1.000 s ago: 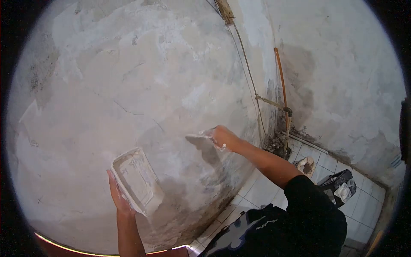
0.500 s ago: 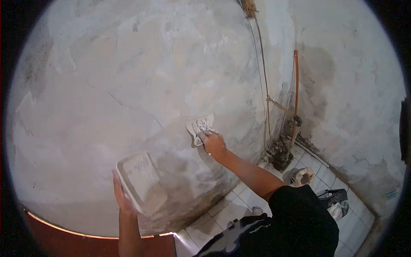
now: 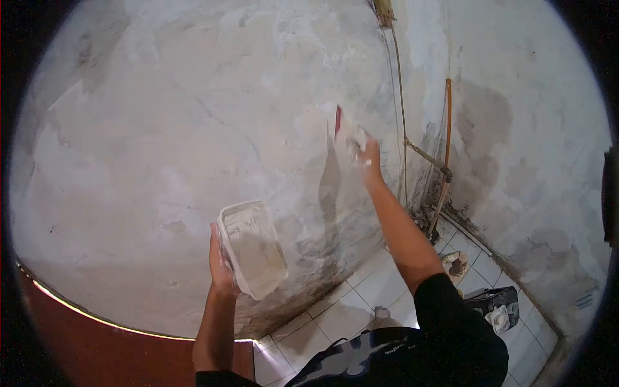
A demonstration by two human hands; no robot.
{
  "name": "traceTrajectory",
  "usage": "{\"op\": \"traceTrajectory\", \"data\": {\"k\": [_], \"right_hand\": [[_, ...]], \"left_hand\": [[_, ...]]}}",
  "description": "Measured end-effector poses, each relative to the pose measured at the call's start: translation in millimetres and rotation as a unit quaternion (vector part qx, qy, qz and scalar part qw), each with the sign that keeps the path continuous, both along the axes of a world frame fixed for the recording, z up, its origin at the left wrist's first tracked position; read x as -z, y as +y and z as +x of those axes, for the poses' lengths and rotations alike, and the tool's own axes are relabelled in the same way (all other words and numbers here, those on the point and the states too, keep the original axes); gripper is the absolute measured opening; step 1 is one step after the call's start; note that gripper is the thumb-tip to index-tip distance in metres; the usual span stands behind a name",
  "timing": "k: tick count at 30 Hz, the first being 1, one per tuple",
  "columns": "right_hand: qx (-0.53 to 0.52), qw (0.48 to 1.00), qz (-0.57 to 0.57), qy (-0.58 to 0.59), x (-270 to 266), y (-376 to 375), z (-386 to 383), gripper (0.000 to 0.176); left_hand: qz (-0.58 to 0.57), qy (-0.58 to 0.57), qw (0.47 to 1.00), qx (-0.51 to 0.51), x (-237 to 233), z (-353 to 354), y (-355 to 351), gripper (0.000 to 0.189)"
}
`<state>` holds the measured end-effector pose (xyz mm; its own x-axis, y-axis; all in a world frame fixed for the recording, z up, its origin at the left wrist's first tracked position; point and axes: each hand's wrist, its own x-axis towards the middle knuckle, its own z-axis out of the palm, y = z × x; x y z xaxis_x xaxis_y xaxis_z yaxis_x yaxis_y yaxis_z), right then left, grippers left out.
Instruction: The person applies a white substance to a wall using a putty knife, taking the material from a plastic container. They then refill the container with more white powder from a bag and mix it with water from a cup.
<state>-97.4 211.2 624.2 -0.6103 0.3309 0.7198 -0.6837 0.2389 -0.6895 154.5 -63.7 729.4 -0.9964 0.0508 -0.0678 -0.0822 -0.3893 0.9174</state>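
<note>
Tray (image 3: pixel 258 251), pale, rectangular, paste-smeared: left hand (image 3: pixel 223 271) clasping its nine-o'clock edge. Red-edged scraper (image 3: pixel 347 131), one o'clock, gripped in right hand (image 3: pixel 370 156), off mottled wall (image 3: pixel 148 155).

Nothing can be read; the small pale lettering (image 3: pixel 395 347) on the black shirt (image 3: pixel 451 335) is illegible

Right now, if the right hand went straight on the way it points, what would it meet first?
Most likely the wall, met first by the flat spreader that the right hand holds; one view leaves the gap unclear.
</note>
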Motion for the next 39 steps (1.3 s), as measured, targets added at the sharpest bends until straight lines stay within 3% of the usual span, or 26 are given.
{"op": "traceTrajectory", "data": {"k": [1, 2, 4, 5, 6, 8, 12, 19, 21, 22, 23, 24, 25, 27, 28, 29, 30, 34, 36, 37, 39], "right_hand": [[-0.025, 0.999, -0.025, 0.035, -51.5, -0.9, 20.1, 0.030], [-0.021, 0.998, -0.024, 0.045, -66.6, -4.7, 14.6, 0.030], [-0.054, 0.989, 0.030, -0.134, -83.9, -14.2, -2.2, 0.030], [0.004, 0.978, 0.138, -0.155, -79.2, -26.3, -14.8, 0.033], [0.006, 0.979, 0.139, -0.148, -69.4, -31.5, -22.9, 0.033], [0.138, 0.955, 0.248, 0.088, -59.1, -48.6, -1.5, 0.036], [0.076, 0.911, 0.405, -0.024, 17.0, -68.6, 21.2, 0.042], [-0.042, 0.863, 0.503, 0.027, 79.8, -42.3, 39.5, 0.044], [-0.087, 0.794, 0.533, -0.279, 74.0, -33.3, 30.7, 0.042], [-0.093, 0.794, 0.531, -0.280, 65.9, -32.5, 32.7, 0.042], [-0.071, 0.894, 0.374, -0.234, 55.5, -33.7, 36.5, 0.039], [-0.046, 0.961, 0.202, -0.184, 53.3, -39.4, 38.2, 0.036], [-0.053, 0.960, 0.200, -0.190, 62.7, -53.6, 34.6, 0.036], [-0.198, 0.962, -0.100, -0.162, 83.8, -92.0, 29.3, 0.021], [-0.203, 0.960, -0.101, -0.167, 87.3, -107.2, 29.9, 0.021], [-0.105, 0.984, 0.105, -0.099, 90.5, -120.9, 32.3, 0.023], [-0.004, 0.951, 0.307, -0.024, 95.4, -126.2, 36.6, 0.025], [-0.030, 0.938, 0.346, -0.005, 114.6, -110.9, 45.2, 0.032], [-0.153, 0.840, 0.466, -0.231, 140.1, -101.0, 47.0, 0.028], [-0.153, 0.836, 0.474, -0.230, 142.0, -90.3, 61.2, 0.028], [-0.320, 0.882, 0.233, -0.255, 141.8, -69.3, 105.9, 0.034]], "left_hand": [[0.008, 0.019, 1.000, -0.017, -1.8, 2.1, -2.8, 0.069], [0.016, 0.041, 0.998, -0.032, -6.2, 3.5, -5.3, 0.071], [0.010, 0.061, 0.997, -0.053, -10.6, 11.7, -10.0, 0.071], [0.003, 0.067, 0.995, -0.079, -10.1, 18.7, -13.9, 0.071], [0.004, 0.074, 0.994, -0.078, -8.6, 24.5, -19.5, 0.071], [0.028, 0.100, 0.992, -0.068, -2.6, 31.8, -29.5, 0.069], [0.072, 0.094, 0.991, -0.054, 20.6, 29.8, -47.1, 0.067], [0.072, 0.072, 0.989, -0.105, 36.0, 26.6, -35.0, 0.062], [0.048, 0.090, 0.988, -0.113, 37.6, 27.1, -31.5, 0.060], [0.012, 0.116, 0.985, -0.131, 37.1, 28.6, -25.9, 0.060], [-0.024, 0.138, 0.979, -0.147, 37.9, 27.8, -20.7, 0.061], [-0.029, 0.131, 0.979, -0.151, 40.8, 26.5, -17.2, 0.061], [-0.024, 0.119, 0.980, -0.160, 44.3, 24.7, -14.3, 0.060], [-0.021, 0.102, 0.979, -0.174, 60.4, 21.5, -15.7, 0.060], [0.060, 0.088, 0.974, -0.202, 78.4, 18.9, -20.9, 0.054], [0.143, 0.073, 0.960, -0.229, 86.5, 18.2, -20.9, 0.050], [0.143, 0.067, 0.959, -0.235, 91.6, 22.3, -18.7, 0.050], [0.089, 0.045, 0.964, -0.246, 96.7, 31.7, -2.6, 0.052], [0.069, 0.059, 0.970, -0.227, 101.0, 43.8, 4.2, 0.053], [0.089, 0.054, 0.968, -0.229, 102.7, 50.5, 6.4, 0.055], [0.112, 0.045, 0.965, -0.232, 109.8, 71.5, 6.9, 0.056]]}}
